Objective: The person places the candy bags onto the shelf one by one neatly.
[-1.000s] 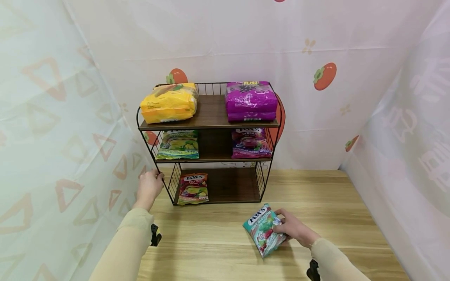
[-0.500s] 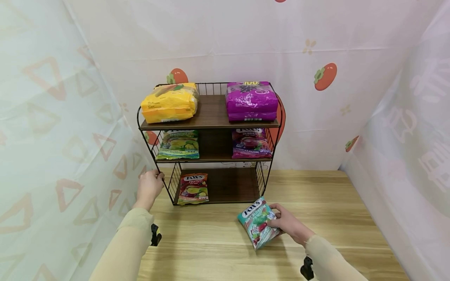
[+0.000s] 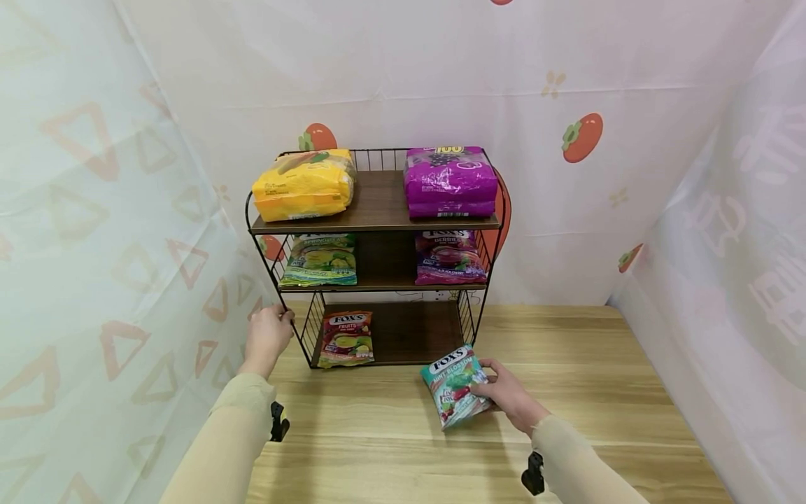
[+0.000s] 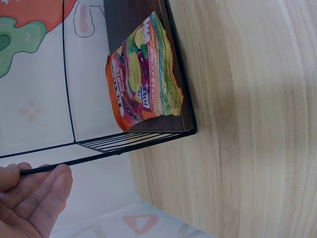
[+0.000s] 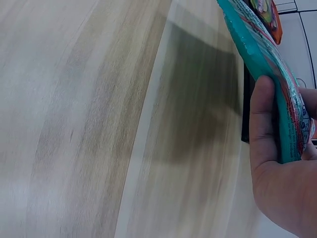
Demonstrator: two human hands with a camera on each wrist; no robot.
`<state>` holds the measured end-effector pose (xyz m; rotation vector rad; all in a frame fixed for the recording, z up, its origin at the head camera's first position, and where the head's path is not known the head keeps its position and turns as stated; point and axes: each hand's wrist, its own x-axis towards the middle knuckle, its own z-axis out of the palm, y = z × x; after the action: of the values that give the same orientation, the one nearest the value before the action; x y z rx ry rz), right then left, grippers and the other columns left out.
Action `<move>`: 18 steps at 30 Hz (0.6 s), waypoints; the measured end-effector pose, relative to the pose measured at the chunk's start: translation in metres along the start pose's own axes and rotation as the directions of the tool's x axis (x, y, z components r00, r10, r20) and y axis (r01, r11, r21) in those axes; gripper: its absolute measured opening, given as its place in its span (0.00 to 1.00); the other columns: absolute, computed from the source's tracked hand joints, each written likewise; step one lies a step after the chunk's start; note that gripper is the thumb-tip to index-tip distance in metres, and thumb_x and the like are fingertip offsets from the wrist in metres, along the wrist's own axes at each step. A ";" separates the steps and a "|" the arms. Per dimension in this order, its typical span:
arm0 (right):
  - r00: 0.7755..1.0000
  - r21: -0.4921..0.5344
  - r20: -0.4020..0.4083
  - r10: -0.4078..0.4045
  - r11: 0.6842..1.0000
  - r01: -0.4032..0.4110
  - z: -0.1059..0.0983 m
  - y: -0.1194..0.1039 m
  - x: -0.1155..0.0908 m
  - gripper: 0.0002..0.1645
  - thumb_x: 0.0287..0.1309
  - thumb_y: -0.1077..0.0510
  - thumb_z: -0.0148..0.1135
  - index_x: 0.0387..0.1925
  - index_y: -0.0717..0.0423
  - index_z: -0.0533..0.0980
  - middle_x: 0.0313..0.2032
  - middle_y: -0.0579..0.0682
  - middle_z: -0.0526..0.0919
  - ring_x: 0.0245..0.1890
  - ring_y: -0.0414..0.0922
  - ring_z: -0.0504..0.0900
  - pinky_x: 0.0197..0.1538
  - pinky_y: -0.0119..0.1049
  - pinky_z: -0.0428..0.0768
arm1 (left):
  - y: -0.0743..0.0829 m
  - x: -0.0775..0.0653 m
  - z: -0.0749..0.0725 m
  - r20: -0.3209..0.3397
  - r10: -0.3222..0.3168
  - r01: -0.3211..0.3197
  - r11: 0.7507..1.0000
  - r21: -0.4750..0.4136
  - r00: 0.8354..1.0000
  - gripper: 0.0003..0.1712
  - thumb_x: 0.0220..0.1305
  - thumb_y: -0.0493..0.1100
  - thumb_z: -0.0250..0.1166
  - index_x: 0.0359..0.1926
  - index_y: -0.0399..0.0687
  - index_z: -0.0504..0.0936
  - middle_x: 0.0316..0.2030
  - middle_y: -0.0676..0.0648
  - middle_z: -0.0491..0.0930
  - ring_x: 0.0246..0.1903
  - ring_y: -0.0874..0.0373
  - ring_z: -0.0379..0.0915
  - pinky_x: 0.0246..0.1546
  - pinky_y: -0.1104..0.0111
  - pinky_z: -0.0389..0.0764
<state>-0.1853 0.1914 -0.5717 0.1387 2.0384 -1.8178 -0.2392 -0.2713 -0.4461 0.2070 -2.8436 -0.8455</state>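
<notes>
My right hand (image 3: 508, 396) grips a teal bag of Fox's mint candy (image 3: 455, 385) by its right side, tilted, in front of the rack's lower right corner. In the right wrist view the candy bag (image 5: 270, 69) is seen edge-on above its shadow, thumb on one face and fingers on the other. My left hand (image 3: 267, 336) is at the left post of a three-tier black wire rack (image 3: 378, 225) with brown shelves. The left wrist view shows that hand (image 4: 37, 196) pinching the thin black post (image 4: 89, 159) between thumb and fingers. A red-orange Fox's fruits bag (image 3: 346, 340) leans on the bottom shelf's left side.
On the top shelf lie a yellow pack (image 3: 305, 185) and a purple pack (image 3: 450, 183). The middle shelf bears a green candy bag (image 3: 321, 260) at left and a dark purple berries bag (image 3: 450, 257) at right. Printed cloth walls (image 3: 630, 175) enclose the wooden table (image 3: 567, 364).
My right hand has carried the teal candy bag up and left toward the bottom shelf, turning it a little more upright. The left hand keeps its place on the rack post.
</notes>
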 end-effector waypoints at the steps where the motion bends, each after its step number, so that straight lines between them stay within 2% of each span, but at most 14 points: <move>1: 1.000 0.004 -0.004 -0.001 1.000 0.001 0.001 0.000 0.002 0.39 0.63 0.61 0.66 0.71 0.58 0.59 0.51 0.64 0.81 0.37 0.51 0.87 0.38 0.50 0.87 | 0.000 0.000 0.000 -0.002 0.001 -0.001 1.000 0.001 1.000 0.17 0.78 0.40 0.52 0.49 0.32 0.84 0.29 0.41 0.86 0.29 0.47 0.81 0.27 0.59 0.77; 7: 1.000 0.070 -0.024 0.006 0.998 -0.004 0.009 0.001 0.010 0.40 0.64 0.62 0.65 0.73 0.57 0.59 0.51 0.64 0.81 0.35 0.50 0.87 0.41 0.54 0.87 | 0.000 0.000 0.000 0.003 0.004 -0.004 1.000 0.001 1.000 0.17 0.78 0.40 0.52 0.50 0.32 0.84 0.29 0.41 0.86 0.28 0.47 0.81 0.28 0.59 0.77; 18: 0.998 0.181 -0.061 0.007 0.983 0.004 0.020 0.002 0.017 0.38 0.66 0.63 0.62 0.73 0.59 0.57 0.53 0.67 0.79 0.35 0.51 0.88 0.42 0.53 0.87 | 0.000 0.001 0.000 0.017 -0.012 0.013 1.000 -0.014 1.000 0.18 0.78 0.40 0.52 0.52 0.32 0.83 0.30 0.40 0.86 0.28 0.48 0.82 0.28 0.59 0.78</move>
<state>-0.1959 0.1691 -0.5811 0.2508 1.9092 -2.0202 -0.2399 -0.2710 -0.4460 0.2170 -2.8540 -0.8737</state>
